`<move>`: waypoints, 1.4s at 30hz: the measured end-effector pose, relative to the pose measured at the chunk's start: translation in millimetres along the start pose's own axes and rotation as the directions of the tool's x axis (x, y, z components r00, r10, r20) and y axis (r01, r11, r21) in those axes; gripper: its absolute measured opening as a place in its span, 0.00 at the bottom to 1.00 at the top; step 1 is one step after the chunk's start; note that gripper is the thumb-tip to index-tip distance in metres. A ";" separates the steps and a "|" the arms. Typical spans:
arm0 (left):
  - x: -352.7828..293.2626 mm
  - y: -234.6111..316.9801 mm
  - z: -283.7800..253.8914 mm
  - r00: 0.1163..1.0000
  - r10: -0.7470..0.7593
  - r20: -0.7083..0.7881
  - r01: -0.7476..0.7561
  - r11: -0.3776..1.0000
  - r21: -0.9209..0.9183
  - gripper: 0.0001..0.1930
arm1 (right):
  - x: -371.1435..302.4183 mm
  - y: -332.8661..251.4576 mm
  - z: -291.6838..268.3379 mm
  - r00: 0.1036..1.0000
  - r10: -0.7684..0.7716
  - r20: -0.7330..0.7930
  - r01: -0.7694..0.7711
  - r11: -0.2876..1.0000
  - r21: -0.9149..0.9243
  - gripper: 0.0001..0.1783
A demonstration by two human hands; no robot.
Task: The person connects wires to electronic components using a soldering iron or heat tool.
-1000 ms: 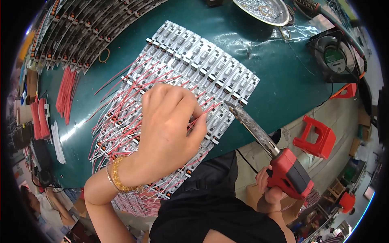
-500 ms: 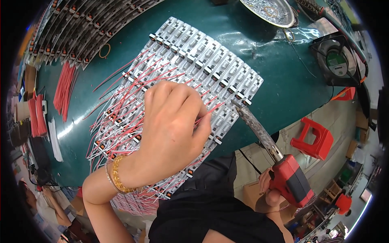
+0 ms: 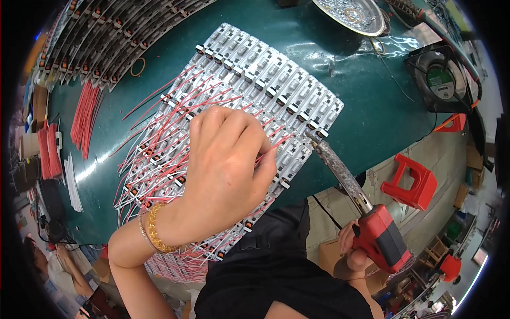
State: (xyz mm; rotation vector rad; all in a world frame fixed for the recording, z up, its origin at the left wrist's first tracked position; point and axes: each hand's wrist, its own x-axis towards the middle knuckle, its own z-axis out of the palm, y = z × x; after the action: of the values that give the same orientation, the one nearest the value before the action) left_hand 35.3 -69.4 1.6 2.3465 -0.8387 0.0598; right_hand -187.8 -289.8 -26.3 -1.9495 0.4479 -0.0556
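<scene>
Pinching a red wire (image 3: 283, 141), the left hand (image 3: 226, 159) is over the boards (image 3: 276, 73) on the surface (image 3: 372, 109). The right hand (image 3: 355, 261) grips the iron (image 3: 380, 229), its tip slightly farther from the wire's end than a second ago, leaving that end clear.

Red-and-black pistol-shaped soldering tool (image 3: 373, 218): matt plastic handle (image 3: 390, 242), rough metal barrel (image 3: 340, 169)
Broad green tabletop (image 3: 366, 95): smooth, glossy
Round silver dish (image 3: 372, 33): shiny metal rim
Red open-sided stool (image 3: 424, 189): smooth plastic, glossy
</scene>
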 end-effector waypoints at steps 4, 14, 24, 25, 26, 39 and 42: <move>-1.0 1.5 0.3 1.000 -0.018 0.014 0.017 1.000 0.015 0.08 | 4.3 -13.4 6.8 0.997 0.068 -0.022 -0.062 0.974 0.217 0.42; 6.8 13.2 3.9 0.998 0.064 -0.023 -0.065 0.996 -0.054 0.07 | -3.4 3.2 7.7 0.997 -0.078 0.018 0.062 0.896 0.440 0.51; 7.1 9.4 18.8 0.999 0.046 -0.010 -0.047 0.999 -0.025 0.09 | 4.6 -7.7 5.1 0.982 0.176 0.067 -0.184 0.814 0.551 0.38; 7.3 9.8 19.2 0.998 0.052 -0.019 -0.052 0.998 -0.030 0.09 | 3.3 -6.2 4.2 0.986 0.158 0.055 -0.164 0.839 0.519 0.38; 7.9 10.5 19.3 0.998 0.053 -0.019 -0.053 0.998 -0.033 0.09 | 1.6 -3.7 3.2 0.989 0.139 0.045 -0.143 0.863 0.485 0.37; 5.9 8.6 19.7 0.996 0.066 -0.056 -0.068 0.997 -0.038 0.09 | -3.8 10.3 -6.4 0.990 -0.120 0.079 0.100 0.969 0.224 0.37; 4.7 7.9 19.4 0.997 0.053 -0.053 -0.054 0.998 -0.017 0.08 | 4.1 3.4 9.2 0.999 -0.039 0.029 0.023 0.904 0.427 0.36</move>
State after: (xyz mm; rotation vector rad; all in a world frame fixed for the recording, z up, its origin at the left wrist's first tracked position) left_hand 31.3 -88.0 -8.3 2.2953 -0.8726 0.1352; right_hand -182.7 -284.3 -33.9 -1.5214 0.3454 -0.1279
